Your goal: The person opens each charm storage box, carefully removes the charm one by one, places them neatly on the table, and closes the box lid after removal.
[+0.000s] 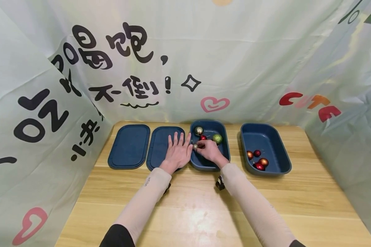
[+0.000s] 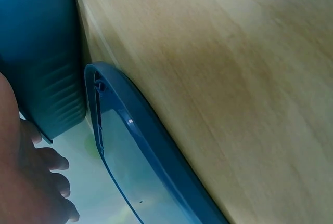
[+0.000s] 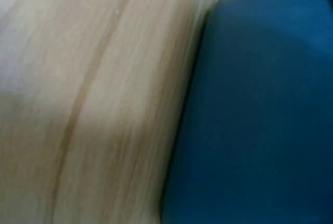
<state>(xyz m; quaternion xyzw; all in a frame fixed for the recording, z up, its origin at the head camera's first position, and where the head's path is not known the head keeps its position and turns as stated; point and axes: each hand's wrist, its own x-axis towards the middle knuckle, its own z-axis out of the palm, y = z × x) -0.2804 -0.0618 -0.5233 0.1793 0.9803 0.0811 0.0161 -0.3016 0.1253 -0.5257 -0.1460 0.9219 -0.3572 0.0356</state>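
Note:
Inside the middle blue bin (image 1: 225, 151), my right hand (image 1: 211, 151) pinches a small pale gold Christmas bauble (image 1: 195, 146) near the left wall. A larger gold bauble (image 1: 199, 130), a red bauble (image 1: 203, 137) and a glittery green bauble (image 1: 217, 138) lie in the same bin. My left hand (image 1: 178, 152) is spread with straight fingers above the right-hand blue lid (image 1: 157, 147), by the bin's left rim. In the left wrist view part of that hand (image 2: 31, 177) shows beside the bin; the right wrist view shows mainly the bin's outer wall (image 3: 260, 109).
Another blue bin (image 1: 270, 145) stands to the right, with several red and orange baubles (image 1: 263, 162) at its near left. A second blue lid (image 1: 129, 145) lies at the far left. Printed cloth (image 1: 250, 61) hangs behind the wooden table (image 1: 191, 212) and along its sides.

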